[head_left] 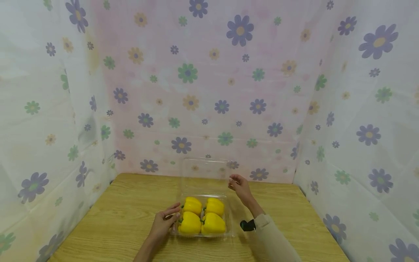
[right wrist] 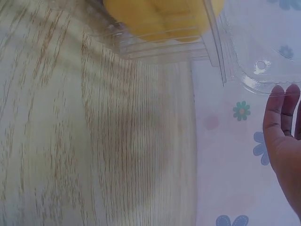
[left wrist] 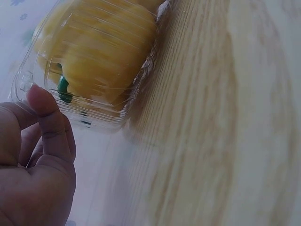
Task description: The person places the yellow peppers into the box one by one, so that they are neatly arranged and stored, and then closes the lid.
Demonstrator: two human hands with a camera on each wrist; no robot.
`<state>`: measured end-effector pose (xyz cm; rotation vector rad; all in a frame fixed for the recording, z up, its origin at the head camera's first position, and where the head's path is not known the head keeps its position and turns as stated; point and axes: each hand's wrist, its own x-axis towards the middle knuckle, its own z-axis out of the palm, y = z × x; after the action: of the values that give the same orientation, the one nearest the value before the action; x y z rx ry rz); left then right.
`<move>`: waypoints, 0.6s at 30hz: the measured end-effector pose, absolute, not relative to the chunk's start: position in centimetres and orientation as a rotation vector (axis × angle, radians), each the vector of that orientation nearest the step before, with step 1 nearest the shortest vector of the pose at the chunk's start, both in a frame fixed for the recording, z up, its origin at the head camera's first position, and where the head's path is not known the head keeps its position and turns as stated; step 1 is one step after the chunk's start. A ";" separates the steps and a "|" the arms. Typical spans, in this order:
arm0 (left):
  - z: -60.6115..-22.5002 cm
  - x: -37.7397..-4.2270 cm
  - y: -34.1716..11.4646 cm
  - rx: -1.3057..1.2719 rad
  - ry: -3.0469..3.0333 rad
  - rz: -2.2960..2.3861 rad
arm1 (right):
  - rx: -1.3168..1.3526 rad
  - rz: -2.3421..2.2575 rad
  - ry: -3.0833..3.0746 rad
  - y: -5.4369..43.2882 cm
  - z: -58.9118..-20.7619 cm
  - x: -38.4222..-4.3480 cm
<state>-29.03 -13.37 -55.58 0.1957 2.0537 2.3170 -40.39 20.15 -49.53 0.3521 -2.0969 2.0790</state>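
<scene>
A clear plastic clamshell container [head_left: 229, 233] sits on the table with its hinged lid [head_left: 204, 176] raised upright at the back. Several yellow bell peppers [head_left: 214, 223] with green stems fill its base in two rows. My left hand [head_left: 161, 222] is at the container's left side; in the left wrist view, the thumb [left wrist: 41, 100] lies on the rim with fingers bent beneath it, pinching it. At the lid's right edge is my right hand [head_left: 241, 190]. Its fingertips [right wrist: 277, 90] meet the rim of the lid in the right wrist view, lightly pinching it.
The wooden table [head_left: 137, 203] extends around the container. Flower-printed cloth [head_left: 209, 91] hangs behind it and on both sides. A black band-like object [head_left: 247, 225] is at the right wrist, by the beige sleeve [head_left: 275, 236].
</scene>
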 end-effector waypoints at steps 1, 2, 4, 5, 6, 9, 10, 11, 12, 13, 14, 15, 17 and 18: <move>-55.6 -29.0 -13.4 0.196 2.052 2.318 | 0.349 2.074 -2.101 20.1 -49.5 -40.4; -55.6 -29.0 -13.4 0.198 2.056 2.316 | 0.349 2.073 -2.101 20.1 -49.5 -40.3; -55.6 -29.0 -13.4 0.196 2.056 2.315 | 0.356 2.075 -2.095 20.2 -49.5 -40.2; -55.6 -29.1 -13.4 0.197 2.057 2.316 | 0.361 2.076 -2.093 20.2 -49.5 -40.2; -55.6 -29.1 -13.4 0.197 2.055 2.317 | 0.365 2.084 -2.088 20.2 -49.5 -40.1; -55.5 -29.1 -13.4 0.199 2.061 2.320 | 0.387 2.081 -2.078 20.2 -49.6 -39.9; -55.5 -29.1 -13.4 0.200 2.063 2.322 | 0.396 2.078 -2.076 20.2 -49.7 -39.8; -55.5 -29.1 -13.4 0.201 2.063 2.323 | 0.402 2.074 -2.076 20.2 -49.7 -39.7; -55.5 -29.1 -13.4 0.195 2.061 2.323 | 0.408 2.071 -2.076 20.2 -49.8 -39.6; -55.4 -29.1 -13.4 0.193 2.067 2.320 | 0.410 2.072 -2.074 20.2 -49.8 -39.5; -55.4 -29.0 -13.4 0.188 2.068 2.317 | 0.412 2.074 -2.072 20.2 -49.9 -39.4; -55.4 -29.0 -13.3 0.182 2.071 2.312 | 0.413 2.080 -2.069 20.2 -49.9 -39.3; -55.4 -29.0 -13.3 0.173 2.079 2.301 | 0.418 2.079 -2.065 20.2 -50.0 -39.1; -55.4 -29.0 -13.3 0.172 2.085 2.295 | 0.426 2.077 -2.064 20.3 -50.1 -39.0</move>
<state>-29.01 -13.27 -55.42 0.1716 2.0852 2.2953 -39.03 20.26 -50.08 0.4257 -2.0639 2.0768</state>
